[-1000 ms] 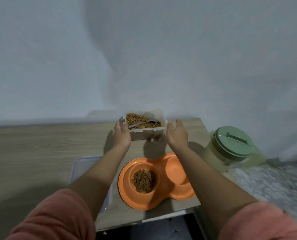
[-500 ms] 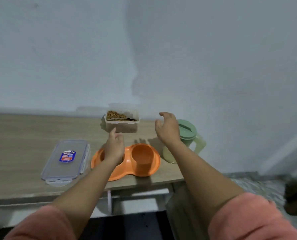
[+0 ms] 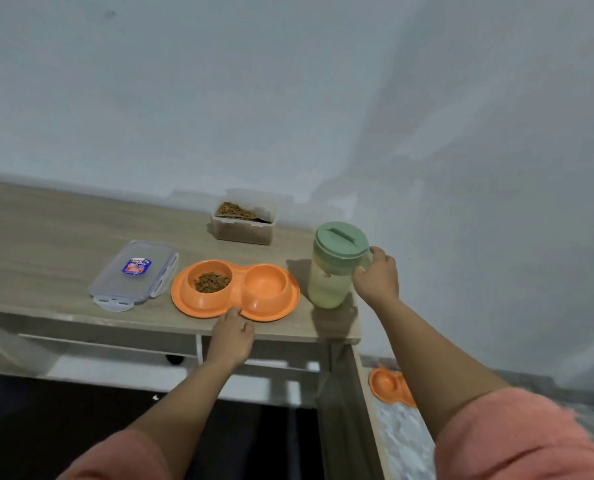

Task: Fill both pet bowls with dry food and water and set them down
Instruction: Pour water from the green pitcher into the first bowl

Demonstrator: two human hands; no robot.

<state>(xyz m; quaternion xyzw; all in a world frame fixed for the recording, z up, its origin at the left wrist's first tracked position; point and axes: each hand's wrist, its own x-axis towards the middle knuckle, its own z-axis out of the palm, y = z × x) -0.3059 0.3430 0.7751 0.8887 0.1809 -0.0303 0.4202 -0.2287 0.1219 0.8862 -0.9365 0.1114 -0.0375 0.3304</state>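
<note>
An orange double pet bowl (image 3: 235, 299) sits on the wooden table (image 3: 46, 237) near its front edge. Its left cup holds dry food (image 3: 212, 281); its right cup (image 3: 266, 280) is bare. My left hand (image 3: 231, 332) touches the bowl's front rim with relaxed fingers. At the table's right end stands a pale green pitcher (image 3: 326, 278) with a green lid. My right hand (image 3: 376, 277) grips its handle. A clear container of dry food (image 3: 243, 220) stands open at the back by the wall.
The container's clear lid (image 3: 134, 271) lies flat left of the bowl. A second orange double bowl (image 3: 389, 386) lies on the patterned floor at the right, below the table end. A white wall runs close behind the table.
My right hand has moved right and taken the pitcher's handle. My left hand has dropped from above the food cup to the bowl's front rim. The camera has pulled back.
</note>
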